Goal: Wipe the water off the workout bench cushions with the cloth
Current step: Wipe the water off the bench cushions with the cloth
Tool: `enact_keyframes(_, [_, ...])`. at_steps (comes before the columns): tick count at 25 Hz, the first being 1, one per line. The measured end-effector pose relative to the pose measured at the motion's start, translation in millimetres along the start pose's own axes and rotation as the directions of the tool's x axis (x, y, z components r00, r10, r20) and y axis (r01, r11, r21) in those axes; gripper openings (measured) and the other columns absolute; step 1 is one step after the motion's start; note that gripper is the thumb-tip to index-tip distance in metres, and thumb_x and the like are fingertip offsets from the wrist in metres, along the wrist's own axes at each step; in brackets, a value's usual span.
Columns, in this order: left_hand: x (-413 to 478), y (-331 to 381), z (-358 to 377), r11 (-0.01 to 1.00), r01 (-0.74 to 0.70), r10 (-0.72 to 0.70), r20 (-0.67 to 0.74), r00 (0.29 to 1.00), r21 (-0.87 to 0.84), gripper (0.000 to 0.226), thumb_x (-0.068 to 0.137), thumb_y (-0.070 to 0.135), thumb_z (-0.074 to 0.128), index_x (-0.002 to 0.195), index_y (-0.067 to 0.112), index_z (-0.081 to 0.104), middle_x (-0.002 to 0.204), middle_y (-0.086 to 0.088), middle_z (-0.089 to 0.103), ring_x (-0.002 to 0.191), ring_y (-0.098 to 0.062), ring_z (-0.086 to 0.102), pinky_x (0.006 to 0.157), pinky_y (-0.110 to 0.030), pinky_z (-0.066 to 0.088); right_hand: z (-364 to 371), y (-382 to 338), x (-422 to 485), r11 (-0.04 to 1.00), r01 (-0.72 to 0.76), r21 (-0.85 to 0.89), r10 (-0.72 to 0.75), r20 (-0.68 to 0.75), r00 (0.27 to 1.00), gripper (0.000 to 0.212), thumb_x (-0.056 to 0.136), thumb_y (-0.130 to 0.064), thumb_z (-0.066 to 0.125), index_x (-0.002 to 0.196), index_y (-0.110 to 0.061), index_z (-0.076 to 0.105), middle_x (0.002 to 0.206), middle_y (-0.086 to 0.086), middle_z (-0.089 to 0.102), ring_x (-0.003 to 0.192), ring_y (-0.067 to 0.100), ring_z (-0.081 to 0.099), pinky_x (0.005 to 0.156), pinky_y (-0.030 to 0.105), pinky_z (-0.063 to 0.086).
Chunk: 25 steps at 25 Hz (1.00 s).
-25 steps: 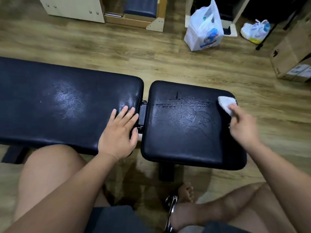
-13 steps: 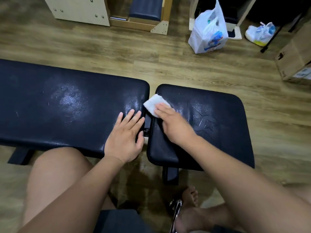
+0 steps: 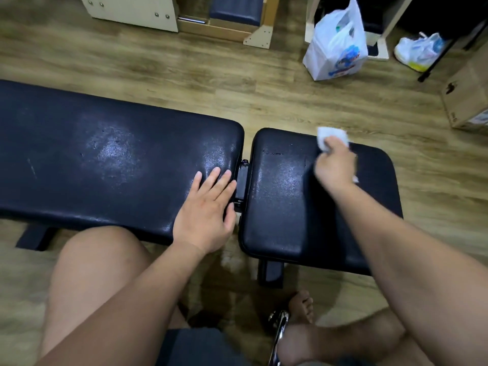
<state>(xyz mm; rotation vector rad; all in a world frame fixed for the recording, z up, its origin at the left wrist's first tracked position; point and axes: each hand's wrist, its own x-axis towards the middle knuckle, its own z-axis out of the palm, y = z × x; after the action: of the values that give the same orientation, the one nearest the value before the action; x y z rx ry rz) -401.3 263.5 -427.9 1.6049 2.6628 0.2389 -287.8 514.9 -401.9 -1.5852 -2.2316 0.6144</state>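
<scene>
Your right hand (image 3: 334,165), fingers curled round the cloth (image 3: 331,137), swept it from the inner edge of the seat pad (image 3: 285,207) to its far rim, while your flat, straight-fingered left hand (image 3: 208,207) braced the long pad (image 3: 105,167), likely unwiped.

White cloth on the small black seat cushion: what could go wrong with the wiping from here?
1. The small white cloth, gripped by the right hand, sits at the far edge of the small black seat cushion. An outward stroke may push water onto the wooden plank floor, where the bare foot could slip.
2. The long black back cushion shows a wet-looking sheen around the flat left hand, so that patch may be missed.
</scene>
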Motion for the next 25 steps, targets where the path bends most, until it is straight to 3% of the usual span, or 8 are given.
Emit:
enact_keyframes(2, [-0.9,-0.1,0.0,1.0,-0.001,0.001,-0.004,1.0,-0.01,0.057,0.092,0.037,0.028,0.141,0.015,0.047,0.153,-0.001,0.037,0.145,-0.02,0.026,0.12,-0.047,0.015,33.1,-44.9,-20.0,0.982,0.189,0.022,-0.19,0.135,0.972,0.048,0.083,0.002,0.045,0.128,-0.003,0.058,0.141,0.016,0.051,0.134,0.028,0.042,0.113,0.025,0.025])
enact_keyframes(5, [-0.5,-0.1,-2.3,0.999,-0.015,0.014,-0.029,0.999,-0.036,0.055,0.091,0.034,0.032,0.138,0.013,0.052,0.151,-0.002,0.042,0.143,-0.021,0.03,0.118,-0.047,0.018,49.7,-75.3,-67.4,0.896,0.435,0.089,-0.442,0.272,0.855,0.049,0.081,0.003,0.045,0.129,-0.004,0.057,0.143,0.013,0.048,0.141,0.025,0.032,0.117,0.024,0.017])
enact_keyframes(9, [-0.5,-0.3,-2.7,0.996,-0.033,0.029,-0.053,0.998,-0.078,0.052,0.09,0.032,0.037,0.134,0.013,0.056,0.148,-0.003,0.046,0.142,-0.023,0.034,0.117,-0.047,0.017,24.7,-30.2,-144.1,0.808,0.566,0.16,-0.584,0.338,0.738,0.054,0.083,-0.01,0.039,0.134,-0.003,0.053,0.146,0.009,0.046,0.143,0.023,0.03,0.119,0.04,0.021])
enact_keyframes(14, [-2.1,0.3,-1.9,0.996,-0.021,0.014,-0.075,0.997,-0.092,0.05,0.091,0.031,0.038,0.133,0.014,0.057,0.147,-0.002,0.047,0.142,-0.022,0.034,0.118,-0.047,0.018,-13.6,38.0,-189.0,0.67,0.734,0.114,-0.706,0.404,0.582,0.051,0.086,-0.015,0.041,0.135,-0.009,0.054,0.147,0.001,0.045,0.141,0.017,0.034,0.118,0.031,0.02])
enact_keyframes(16, [-1.7,-0.3,-1.6,0.995,-0.024,0.017,-0.074,0.997,-0.092,0.05,0.091,0.032,0.037,0.134,0.015,0.056,0.148,-0.002,0.046,0.142,-0.021,0.032,0.118,-0.046,0.017,-19.8,56.0,-158.6,0.707,0.707,0.022,-0.664,0.364,0.653,0.053,0.081,-0.015,0.04,0.13,-0.008,0.058,0.142,0.006,0.051,0.135,0.022,0.044,0.117,0.028,0.019])
enact_keyframes(18, [-1.7,-1.3,-0.9,0.996,-0.017,0.01,-0.074,0.997,-0.093,0.051,0.092,0.033,0.036,0.136,0.015,0.054,0.149,-0.001,0.044,0.143,-0.02,0.03,0.119,-0.045,0.014,-30.1,76.5,-111.8,0.843,0.528,-0.098,-0.496,0.234,0.836,0.051,0.081,-0.012,0.04,0.129,-0.004,0.059,0.141,0.012,0.052,0.133,0.028,0.047,0.116,0.027,0.019])
enact_keyframes(20, [-2.4,-0.7,-1.0,0.996,-0.011,0.005,-0.069,0.998,-0.092,0.052,0.092,0.034,0.034,0.136,0.015,0.054,0.15,0.0,0.043,0.144,-0.019,0.03,0.119,-0.044,0.013,-52.3,94.5,-70.7,0.934,0.304,-0.188,-0.28,0.144,0.949,0.046,0.086,-0.002,0.045,0.131,-0.002,0.057,0.145,0.016,0.047,0.136,0.028,0.043,0.116,0.028,0.021])
enact_keyframes(25, [-2.1,-0.6,-0.9,0.996,0.003,-0.007,-0.045,0.999,-0.087,0.053,0.092,0.034,0.032,0.138,0.018,0.051,0.152,0.002,0.04,0.145,-0.017,0.026,0.12,-0.043,0.012,-53.0,67.4,-50.9,0.981,-0.052,-0.189,0.049,-0.02,0.999,0.055,0.081,-0.018,0.034,0.126,0.003,0.059,0.139,0.022,0.052,0.132,0.033,0.047,0.113,0.035,0.028])
